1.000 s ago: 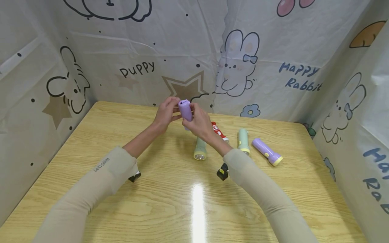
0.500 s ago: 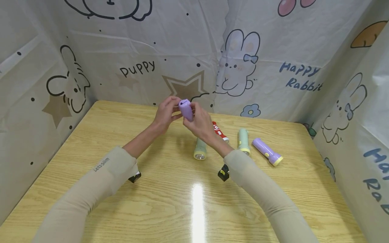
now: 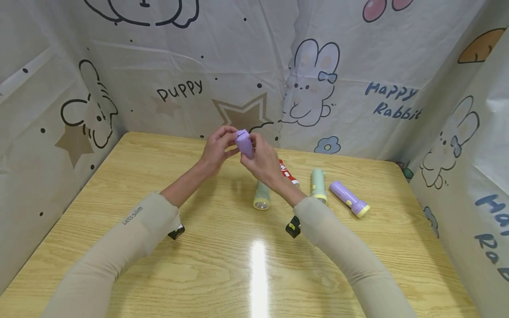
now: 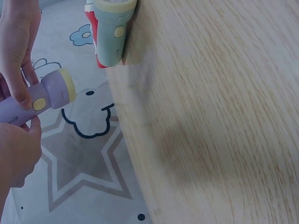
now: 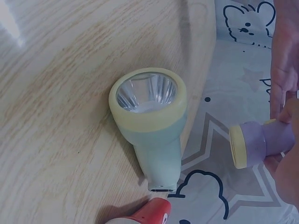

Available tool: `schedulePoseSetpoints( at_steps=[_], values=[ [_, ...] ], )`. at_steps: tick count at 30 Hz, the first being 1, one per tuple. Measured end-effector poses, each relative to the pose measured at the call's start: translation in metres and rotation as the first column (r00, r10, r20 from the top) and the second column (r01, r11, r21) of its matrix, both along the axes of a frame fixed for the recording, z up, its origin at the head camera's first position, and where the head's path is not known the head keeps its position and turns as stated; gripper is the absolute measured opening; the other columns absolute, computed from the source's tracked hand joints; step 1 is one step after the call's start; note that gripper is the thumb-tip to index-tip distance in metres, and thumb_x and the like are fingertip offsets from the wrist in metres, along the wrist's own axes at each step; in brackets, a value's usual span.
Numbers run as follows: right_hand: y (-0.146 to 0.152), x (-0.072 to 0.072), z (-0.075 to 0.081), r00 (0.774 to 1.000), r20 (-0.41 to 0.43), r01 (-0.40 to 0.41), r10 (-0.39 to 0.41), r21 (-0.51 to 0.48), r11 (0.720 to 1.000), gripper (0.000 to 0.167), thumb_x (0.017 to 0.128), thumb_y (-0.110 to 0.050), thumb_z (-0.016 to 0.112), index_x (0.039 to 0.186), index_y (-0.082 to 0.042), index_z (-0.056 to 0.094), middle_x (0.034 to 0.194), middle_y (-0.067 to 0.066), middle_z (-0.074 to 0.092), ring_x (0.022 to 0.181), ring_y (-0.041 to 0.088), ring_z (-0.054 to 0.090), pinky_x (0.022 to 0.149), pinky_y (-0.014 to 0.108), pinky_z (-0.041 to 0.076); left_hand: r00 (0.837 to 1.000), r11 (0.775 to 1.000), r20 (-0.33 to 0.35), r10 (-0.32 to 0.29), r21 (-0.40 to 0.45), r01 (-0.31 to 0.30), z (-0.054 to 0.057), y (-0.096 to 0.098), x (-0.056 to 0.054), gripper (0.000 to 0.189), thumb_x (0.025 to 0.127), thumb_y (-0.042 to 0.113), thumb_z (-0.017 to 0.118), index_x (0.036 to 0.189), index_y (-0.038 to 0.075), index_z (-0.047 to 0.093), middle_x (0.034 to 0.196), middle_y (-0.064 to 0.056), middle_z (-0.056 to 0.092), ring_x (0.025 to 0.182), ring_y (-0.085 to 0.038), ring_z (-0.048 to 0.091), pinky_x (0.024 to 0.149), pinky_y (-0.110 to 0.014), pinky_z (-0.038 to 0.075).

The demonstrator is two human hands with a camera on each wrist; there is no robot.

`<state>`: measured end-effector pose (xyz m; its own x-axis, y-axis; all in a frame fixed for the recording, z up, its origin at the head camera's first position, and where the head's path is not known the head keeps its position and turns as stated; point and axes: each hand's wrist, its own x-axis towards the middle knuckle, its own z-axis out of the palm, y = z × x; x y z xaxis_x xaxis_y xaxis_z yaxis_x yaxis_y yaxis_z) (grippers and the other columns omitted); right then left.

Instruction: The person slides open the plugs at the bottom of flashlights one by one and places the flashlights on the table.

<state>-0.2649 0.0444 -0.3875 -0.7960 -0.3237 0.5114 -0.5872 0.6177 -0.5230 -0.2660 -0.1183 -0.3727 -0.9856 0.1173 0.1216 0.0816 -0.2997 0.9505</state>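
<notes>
Above the far part of the table, both hands hold a purple flashlight (image 3: 244, 145) with a yellow rim. My right hand (image 3: 262, 161) grips its body; in the left wrist view that hand's thumb lies by the yellow button (image 4: 39, 104). My left hand (image 3: 216, 148) pinches the tail end, its fingertips partly hidden behind the flashlight. The right wrist view shows the yellow-rimmed head (image 5: 238, 145) with its lens turned away from the camera. Below the right hand lies a green flashlight (image 3: 262, 194), its lens facing me.
To the right on the wooden table (image 3: 214, 269) lie a red flashlight (image 3: 287, 173), a second green flashlight (image 3: 318, 181) and another purple flashlight (image 3: 347, 196). A black item (image 3: 293, 226) shows beside the right sleeve. Printed cloth (image 3: 179, 57) walls the table's back and sides.
The held flashlight has shifted slightly right and tilted a little. The left fingers have moved further over its tail end. The flashlights on the table stay put.
</notes>
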Motion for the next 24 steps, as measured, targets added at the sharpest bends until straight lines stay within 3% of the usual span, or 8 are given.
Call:
schedulePoseSetpoints(
  at_steps=[24],
  values=[
    [0.0023, 0.0019, 0.0005, 0.998, -0.054, -0.023, 0.023, 0.012, 1.0, 0.048, 0.086, -0.007, 0.074, 0.127, 0.005, 0.051, 0.113, 0.021, 0.062, 0.099, 0.03, 0.064, 0.081, 0.039, 0.058, 1.0, 0.999, -0.017, -0.003, 0.049, 0.004, -0.001, 0.0007, 0.0001, 0.009, 0.101, 0.004, 0.048, 0.103, 0.006, 0.056, 0.115, -0.01, 0.053, 0.101, -0.023, 0.058, 0.098, -0.043, 0.052]
  ],
)
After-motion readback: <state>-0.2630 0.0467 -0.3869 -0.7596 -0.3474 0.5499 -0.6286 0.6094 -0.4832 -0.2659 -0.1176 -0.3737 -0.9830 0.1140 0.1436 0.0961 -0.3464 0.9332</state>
